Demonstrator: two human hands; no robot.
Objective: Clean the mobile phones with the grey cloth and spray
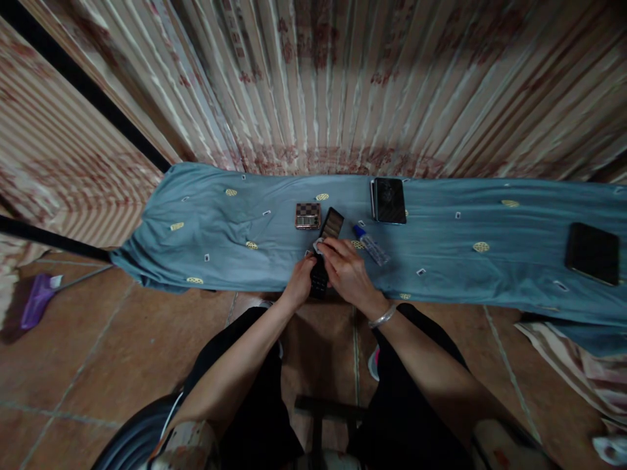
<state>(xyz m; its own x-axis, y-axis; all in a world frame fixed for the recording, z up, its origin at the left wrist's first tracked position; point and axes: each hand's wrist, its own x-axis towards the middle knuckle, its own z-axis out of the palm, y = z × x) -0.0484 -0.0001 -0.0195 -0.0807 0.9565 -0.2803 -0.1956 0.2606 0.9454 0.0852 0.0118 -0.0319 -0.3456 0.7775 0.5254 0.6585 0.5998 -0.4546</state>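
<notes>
Left hand [300,282]: fingers closed on left edge of open black flip phone [333,223], keypad half beside them, screen half just beyond. Right hand [349,269]: fingers pinched on small whitish wad [318,245], held against phone near hinge. Just right of right fingers, clear bottle [376,249], blue-capped, lying on blue-draped table [441,261]. Beyond left fingers, small checkered item [307,216]. Beyond right fingers, rightward, dark-screened tablet [390,200].

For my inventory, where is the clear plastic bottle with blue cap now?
In the head view, the bottle lies on the blue-green patterned cloth, just right of the person's right hand, below the black rectangular device.
</notes>
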